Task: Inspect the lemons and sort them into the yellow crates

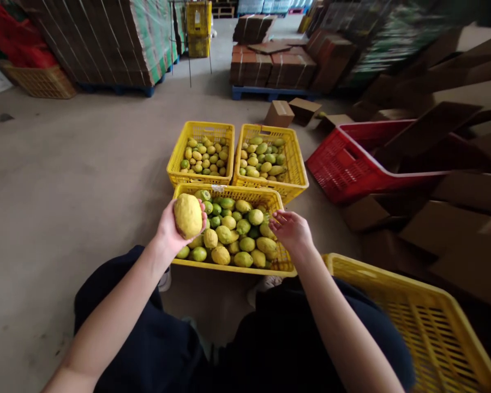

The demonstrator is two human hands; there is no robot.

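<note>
My left hand (169,226) is closed round a big, bumpy yellow lemon (188,216), held above the left side of the near yellow crate (233,268). In that crate lie several green and yellow lemons (243,258) of different sizes. Over the crate's right rim hovers my right hand (291,232), its fingers loosely curled and apart with nothing visible in them. Some of the fruit lies hidden behind my left hand and the lemon in it.
Beyond stand two more yellow crates, a left one (200,126) and a right one (297,164), both holding lemons. A red crate (335,169) with cardboard is to the right. Another yellow crate (433,289) stands beside my right leg. Flattened cartons (290,68) lie on a blue pallet (265,94).
</note>
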